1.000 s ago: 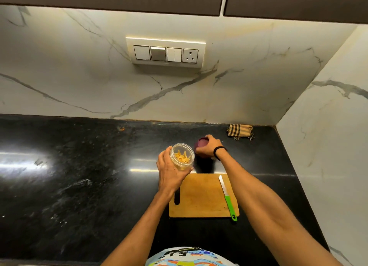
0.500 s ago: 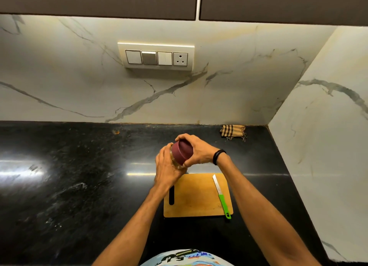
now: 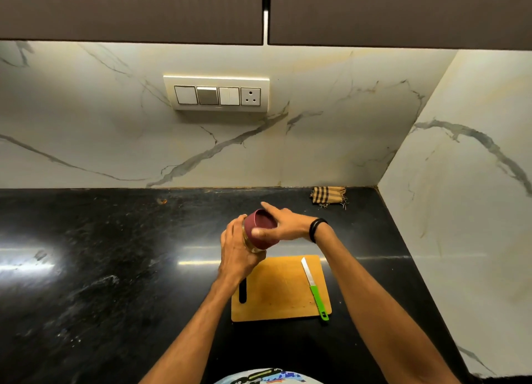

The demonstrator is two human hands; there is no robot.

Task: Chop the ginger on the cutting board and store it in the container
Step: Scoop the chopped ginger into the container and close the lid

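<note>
the lid (image 3: 260,221) has come onto the jar (image 3: 249,242). left hand (image 3: 237,248) grips the jar, right hand (image 3: 288,226) clasps the lid atop it. only sealing seems left.

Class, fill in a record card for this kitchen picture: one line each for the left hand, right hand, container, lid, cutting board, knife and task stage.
left hand: grips the container from the side, held above the counter
right hand: fingers spread round the lid, holding it on the container's mouth
container: clear, tilted, contents hidden
lid: maroon; whether fully closed cannot be told
cutting board: wooden, on the counter, bare apart from the knife
knife: green handle, on the board's right side, untouched
task stage: closing the container, likely the last step
</note>
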